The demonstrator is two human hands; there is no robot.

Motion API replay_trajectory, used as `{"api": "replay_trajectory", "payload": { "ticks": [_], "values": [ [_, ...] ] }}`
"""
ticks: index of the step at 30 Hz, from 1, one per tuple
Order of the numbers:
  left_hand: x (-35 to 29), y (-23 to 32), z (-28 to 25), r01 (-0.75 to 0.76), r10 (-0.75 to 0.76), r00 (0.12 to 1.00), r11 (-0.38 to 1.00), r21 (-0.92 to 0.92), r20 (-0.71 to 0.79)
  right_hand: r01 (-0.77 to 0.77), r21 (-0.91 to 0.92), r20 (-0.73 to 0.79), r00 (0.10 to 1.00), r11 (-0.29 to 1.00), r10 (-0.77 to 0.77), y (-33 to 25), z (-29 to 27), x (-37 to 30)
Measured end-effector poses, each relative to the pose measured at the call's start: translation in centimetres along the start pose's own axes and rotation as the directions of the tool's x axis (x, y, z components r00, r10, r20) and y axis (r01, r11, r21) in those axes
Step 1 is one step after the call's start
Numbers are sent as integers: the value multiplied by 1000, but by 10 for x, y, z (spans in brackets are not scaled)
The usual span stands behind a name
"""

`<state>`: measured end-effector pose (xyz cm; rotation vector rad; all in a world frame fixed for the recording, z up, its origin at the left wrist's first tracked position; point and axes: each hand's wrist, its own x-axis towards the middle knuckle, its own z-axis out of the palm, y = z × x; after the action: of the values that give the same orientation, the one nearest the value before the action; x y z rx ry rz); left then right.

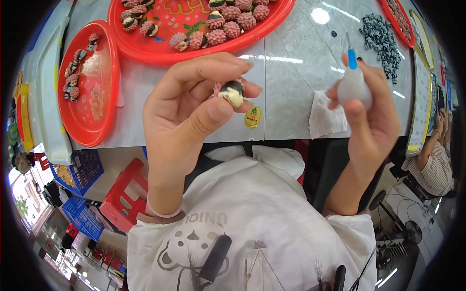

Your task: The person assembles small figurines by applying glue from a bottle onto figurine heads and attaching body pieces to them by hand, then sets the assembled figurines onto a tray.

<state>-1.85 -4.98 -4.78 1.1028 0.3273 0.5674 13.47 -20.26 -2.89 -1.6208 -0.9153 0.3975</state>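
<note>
Grey marbled surface (291, 63), filling the upper half of the view, bearing all containers.

Large round red tray (272, 29) at 12 o'clock, cut off by the top edge; loaded with pink scaly figurines (232, 28), most clustered toward its right half, several showing dark and cream faces.

Smaller red tray (99, 121) at 9 o'clock, floral pattern on its floor; a short row of small pink figurines (73, 80) along its left rim, the rest of the floor bare.

Third red tray (395, 19) at 1 o'clock, only an edge visible; contents too small to tell.

Loose heap of small dark grey parts (381, 39) at 2 o'clock, lying directly on the surface, beside the third tray.

Left hand (189, 111) at centre, thumb and fingers pinched shut on a single pink figurine (232, 93) with dark top and cream face, raised over the near edge of the surface.

Right hand (371, 121) at 3 o'clock, clamped on a soft translucent squeeze bottle (353, 87) with a blue nozzle pointing up.

Crumpled white tissue (324, 119) just left of the right hand, at the surface edge.

Yellow oval sticker (253, 117) at 6 o'clock from the held figurine, on the surface.
</note>
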Motion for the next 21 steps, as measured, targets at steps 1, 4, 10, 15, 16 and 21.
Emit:
{"api": "replay_trajectory", "payload": {
  "ticks": [1,4,10,15,16,21],
  "values": [
    [0,-2,2,10,-10,1000,1000,-8,3,34,-100,2,999,994,-34,-7,-6,-2],
    [-1,-8,6,81,-78,996,995,-51,50,60,-181,10,998,982,-60,-12,-17,-7],
    [-5,-13,15,93,-90,994,995,-47,67,177,172,130,971,969,-200,-11,-22,2],
    [-7,-13,18,63,-61,996,998,-15,67,75,-71,2,997,995,-75,-23,-8,-1],
    [-7,-13,18,64,-62,996,998,-16,67,77,-160,-3,997,984,-78,-27,-6,-2],
    [-7,-15,19,80,-79,995,997,-16,63,388,-447,27,907,806,-421,-39,-6,-13]
  ]
}}
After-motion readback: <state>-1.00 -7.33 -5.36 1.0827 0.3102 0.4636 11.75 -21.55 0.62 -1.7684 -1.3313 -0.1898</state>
